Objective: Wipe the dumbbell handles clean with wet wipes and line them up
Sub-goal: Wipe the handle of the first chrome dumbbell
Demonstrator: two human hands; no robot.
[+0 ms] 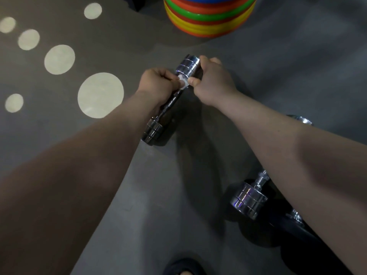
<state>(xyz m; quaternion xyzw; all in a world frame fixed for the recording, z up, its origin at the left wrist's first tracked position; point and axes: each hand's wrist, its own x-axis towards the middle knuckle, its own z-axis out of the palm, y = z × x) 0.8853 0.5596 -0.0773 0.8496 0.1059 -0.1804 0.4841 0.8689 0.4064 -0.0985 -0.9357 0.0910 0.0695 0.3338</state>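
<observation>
A chrome dumbbell (pixel 170 104) lies slanted on the grey floor, its far head up near my hands and its near head lower left. My left hand (pixel 156 84) curls round the handle with a small white wet wipe (pixel 182 82) pressed on it. My right hand (pixel 211 80) grips the far head and pinches the wipe's other edge with its thumb. A second chrome dumbbell (pixel 250 199) lies at the lower right, partly hidden under my right forearm.
A stack of bright rings (pixel 208 18) in yellow, red, green and orange stands at the top centre. Pale round light spots (pixel 100 95) dot the floor on the left. A dark shoe tip (pixel 183 267) shows at the bottom edge. Black dumbbells (pixel 264 233) sit at lower right.
</observation>
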